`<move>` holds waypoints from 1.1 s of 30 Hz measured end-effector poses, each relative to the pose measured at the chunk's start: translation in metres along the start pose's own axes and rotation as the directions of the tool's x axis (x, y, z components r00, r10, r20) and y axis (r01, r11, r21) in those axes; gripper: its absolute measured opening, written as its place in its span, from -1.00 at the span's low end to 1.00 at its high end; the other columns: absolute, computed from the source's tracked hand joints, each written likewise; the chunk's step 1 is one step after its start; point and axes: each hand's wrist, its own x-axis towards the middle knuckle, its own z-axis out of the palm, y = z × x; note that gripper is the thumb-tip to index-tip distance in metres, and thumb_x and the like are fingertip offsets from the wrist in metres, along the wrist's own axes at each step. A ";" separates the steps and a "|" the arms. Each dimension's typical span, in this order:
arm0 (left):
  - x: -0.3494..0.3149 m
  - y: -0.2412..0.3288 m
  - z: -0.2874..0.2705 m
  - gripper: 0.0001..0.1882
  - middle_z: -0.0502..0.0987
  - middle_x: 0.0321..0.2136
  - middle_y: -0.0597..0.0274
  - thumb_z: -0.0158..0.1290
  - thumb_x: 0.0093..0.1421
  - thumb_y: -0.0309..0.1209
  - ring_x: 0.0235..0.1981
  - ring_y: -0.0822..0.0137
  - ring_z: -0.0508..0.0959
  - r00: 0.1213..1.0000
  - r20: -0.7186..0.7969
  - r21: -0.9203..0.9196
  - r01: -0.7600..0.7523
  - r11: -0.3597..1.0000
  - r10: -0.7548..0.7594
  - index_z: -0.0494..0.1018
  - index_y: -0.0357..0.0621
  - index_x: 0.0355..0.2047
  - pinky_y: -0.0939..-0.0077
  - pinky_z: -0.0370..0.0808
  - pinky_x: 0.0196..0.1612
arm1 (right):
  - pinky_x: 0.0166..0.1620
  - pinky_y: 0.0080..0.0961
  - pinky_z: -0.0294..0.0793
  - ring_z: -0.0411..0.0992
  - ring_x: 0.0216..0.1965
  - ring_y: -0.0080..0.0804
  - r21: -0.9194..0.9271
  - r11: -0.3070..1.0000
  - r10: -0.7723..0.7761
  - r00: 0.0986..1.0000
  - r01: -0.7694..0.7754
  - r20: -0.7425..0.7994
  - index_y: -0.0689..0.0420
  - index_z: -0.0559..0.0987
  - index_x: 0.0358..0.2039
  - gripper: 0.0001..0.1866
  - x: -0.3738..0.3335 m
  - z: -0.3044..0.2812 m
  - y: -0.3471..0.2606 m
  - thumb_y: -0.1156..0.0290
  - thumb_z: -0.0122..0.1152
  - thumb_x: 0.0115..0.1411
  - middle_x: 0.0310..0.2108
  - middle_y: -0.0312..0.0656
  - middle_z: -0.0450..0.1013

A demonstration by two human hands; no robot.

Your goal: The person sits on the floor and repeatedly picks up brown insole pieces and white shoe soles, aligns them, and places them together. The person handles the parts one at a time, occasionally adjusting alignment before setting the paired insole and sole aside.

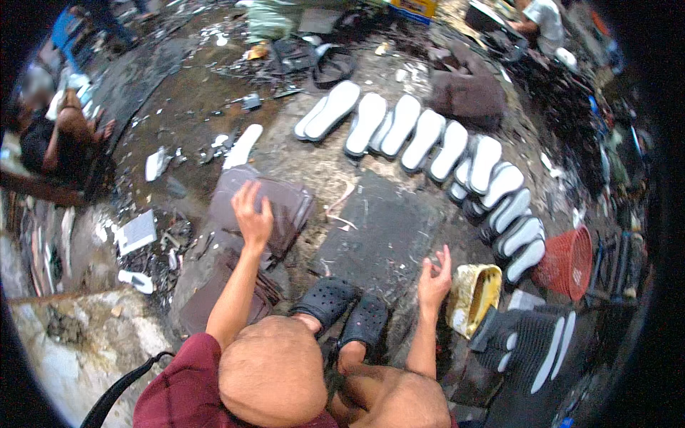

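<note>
My left hand is over a stack of dark brown sheets, its fingers apart and nothing held; whether it touches the top sheet I cannot tell. My right hand hovers with fingers apart and nothing in it, beside a yellow container with smeared sides. Between the two hands a dark flat board lies on the ground. Beyond it, a curved row of white-topped shoe soles runs from the far middle round to the right. One loose white sole-shaped piece rests past the brown stack.
At the right stands a red plastic basket. Dark ribbed sheets with white strips lie nearer. My feet in black clogs are at the board's near edge. Scraps cover the ground; another person sits at the far left.
</note>
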 end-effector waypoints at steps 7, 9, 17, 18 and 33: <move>0.022 -0.116 -0.031 -0.36 0.41 0.19 -0.01 0.03 0.24 -0.01 0.16 -0.10 0.41 0.746 0.124 0.475 0.534 0.699 -0.654 0.39 -0.15 0.21 0.01 0.36 0.18 | -0.08 -0.36 0.59 0.59 -0.12 -0.18 0.122 0.993 -0.031 0.986 0.011 0.165 0.17 0.42 0.24 -0.45 -0.035 0.040 -0.007 0.49 0.22 0.21 0.02 0.07 0.53; 0.011 -0.121 -0.034 -0.36 0.51 0.08 -0.05 0.06 0.21 0.01 0.03 -0.08 0.54 0.833 0.087 0.481 0.445 0.756 -0.546 0.45 -0.20 0.15 0.11 0.46 0.11 | -0.13 -0.41 0.59 0.60 -0.17 -0.26 0.116 0.992 -0.067 0.986 0.049 0.154 0.17 0.46 0.20 -0.51 -0.048 0.051 -0.006 0.51 0.20 0.23 -0.02 0.02 0.56; 0.048 -0.113 -0.038 -0.38 0.59 -0.17 -0.20 0.25 0.00 0.02 -0.10 -0.25 0.58 0.750 0.236 0.563 0.413 0.716 -0.618 0.58 -0.31 -0.14 0.02 0.51 0.03 | -0.13 -0.45 0.60 0.62 -0.17 -0.31 0.148 0.980 -0.153 0.977 0.131 0.151 0.18 0.53 0.12 -0.60 -0.062 0.067 -0.004 0.52 0.17 0.26 -0.10 -0.01 0.60; 0.052 -0.129 -0.042 -0.41 0.57 -0.12 -0.19 0.26 -0.01 0.02 -0.06 -0.24 0.55 0.748 0.233 0.575 0.410 0.709 -0.622 0.59 -0.27 -0.16 0.02 0.49 0.06 | -0.12 -0.45 0.60 0.62 -0.16 -0.31 0.173 0.978 -0.148 0.977 0.121 0.151 0.18 0.53 0.13 -0.60 -0.064 0.072 -0.008 0.52 0.17 0.26 -0.10 -0.01 0.60; 0.091 0.194 -0.114 -0.63 0.68 -0.23 0.16 0.17 -0.10 -0.65 -0.19 0.07 0.65 0.278 0.686 -0.727 0.301 0.618 0.672 0.64 -0.11 -0.22 0.27 0.53 -0.08 | 0.26 -0.18 0.24 0.49 0.05 -0.23 -0.008 0.681 -0.714 0.667 0.732 0.212 -0.08 0.62 0.04 -0.43 -0.012 -0.014 -0.119 0.44 0.41 -0.08 -0.04 -0.30 0.58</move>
